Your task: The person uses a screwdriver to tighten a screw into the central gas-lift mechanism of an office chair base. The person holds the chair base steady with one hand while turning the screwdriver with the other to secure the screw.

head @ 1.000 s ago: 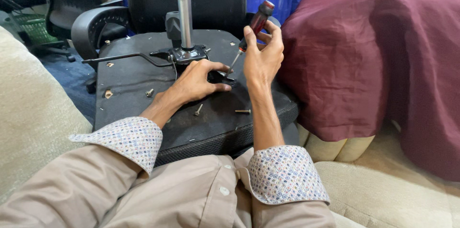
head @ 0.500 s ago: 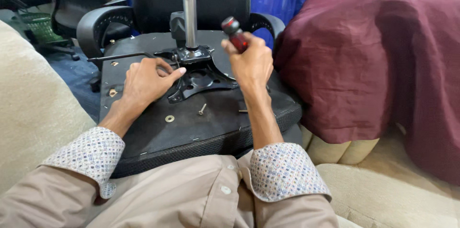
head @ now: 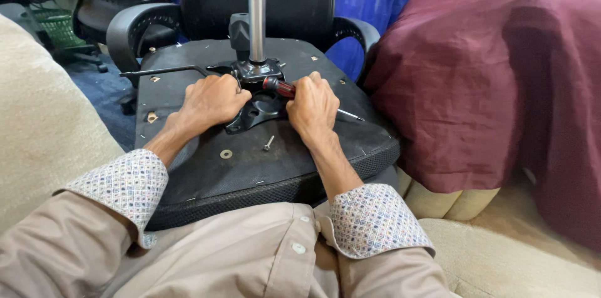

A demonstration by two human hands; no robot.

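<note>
A red-and-black-handled screwdriver (head: 294,91) lies nearly flat across the black metal seat plate (head: 253,110) on the upturned chair's underside.

My left hand (head: 210,101) presses on the black metal mechanism plate (head: 253,110) of the upturned chair seat (head: 250,166); my right hand (head: 313,107) grips a red-handled screwdriver (head: 280,87). A loose screw (head: 268,143) and washer (head: 226,154) lie nearby.

blk chair seat (head: 250,173), red-blk screwdriver (head: 280,87); maroon cloth (head: 488,79), dotted cuffs (head: 128,182)
</note>
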